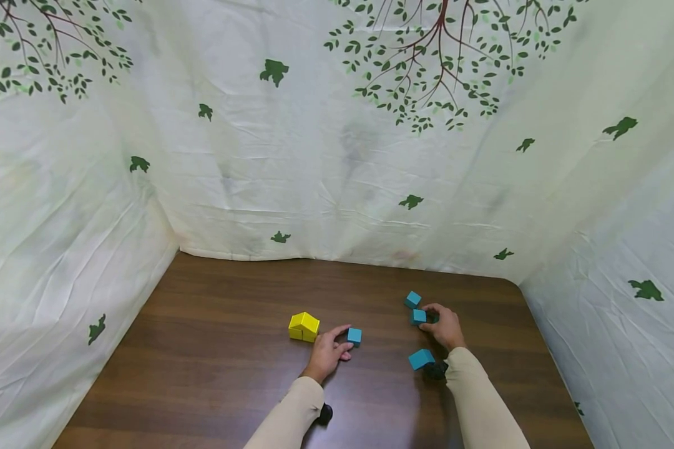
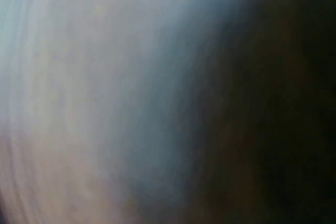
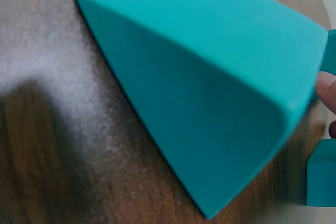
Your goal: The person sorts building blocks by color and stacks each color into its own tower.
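Observation:
In the head view my left hand (image 1: 327,354) pinches a small blue cube (image 1: 354,337) between thumb and index finger, low over the wooden table. Just left of that hand stands a yellow house-shaped group of blocks (image 1: 304,327). My right hand (image 1: 444,327) has thumb and index finger on either side of another blue block (image 1: 418,317). Beyond it lies a further blue block (image 1: 412,299). Close to the right wrist rests a blue wedge-like block (image 1: 421,359), seen large as a triangular prism (image 3: 199,66) in the right wrist view. The left wrist view is too blurred to read.
The brown wooden table (image 1: 213,349) is bordered by a white cloth (image 1: 326,187) with a leaf print at the back and both sides. Dark round wrist cameras sit under both wrists, the right one (image 1: 436,370) beside the wedge-like block.

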### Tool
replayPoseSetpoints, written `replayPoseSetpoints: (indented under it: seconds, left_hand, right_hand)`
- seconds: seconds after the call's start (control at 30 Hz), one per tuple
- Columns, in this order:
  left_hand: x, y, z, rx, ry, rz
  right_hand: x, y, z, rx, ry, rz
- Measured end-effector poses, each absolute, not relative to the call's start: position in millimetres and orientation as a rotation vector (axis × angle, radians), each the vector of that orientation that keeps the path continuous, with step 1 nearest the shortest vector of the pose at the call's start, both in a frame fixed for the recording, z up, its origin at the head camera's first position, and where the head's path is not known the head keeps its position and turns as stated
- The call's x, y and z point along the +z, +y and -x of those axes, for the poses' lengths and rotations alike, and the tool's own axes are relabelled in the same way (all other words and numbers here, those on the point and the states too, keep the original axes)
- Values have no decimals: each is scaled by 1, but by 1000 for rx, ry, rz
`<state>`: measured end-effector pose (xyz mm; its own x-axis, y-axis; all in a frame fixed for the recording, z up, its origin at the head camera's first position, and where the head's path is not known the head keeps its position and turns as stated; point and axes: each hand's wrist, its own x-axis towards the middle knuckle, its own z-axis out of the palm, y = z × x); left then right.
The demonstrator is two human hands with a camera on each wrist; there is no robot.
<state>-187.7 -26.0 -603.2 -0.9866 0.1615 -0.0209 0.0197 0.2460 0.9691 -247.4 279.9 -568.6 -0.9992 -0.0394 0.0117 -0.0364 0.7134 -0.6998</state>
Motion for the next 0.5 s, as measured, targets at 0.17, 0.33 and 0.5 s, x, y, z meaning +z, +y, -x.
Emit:
replayPoseSetpoints:
  seconds: [0.17,0.33,0.5]
  left_hand:
    - [-604,-26,188,1859,2386,-183]
    - [-604,-25,187,1865,2382,-168]
    - [-603,-25,188,1859,2379,-156]
  right_hand:
    - [-568,278,246,-1192,2911,39]
    - [-570,277,245,-1203,2935,38]
    - [-568,276,243,-1231,2947,54]
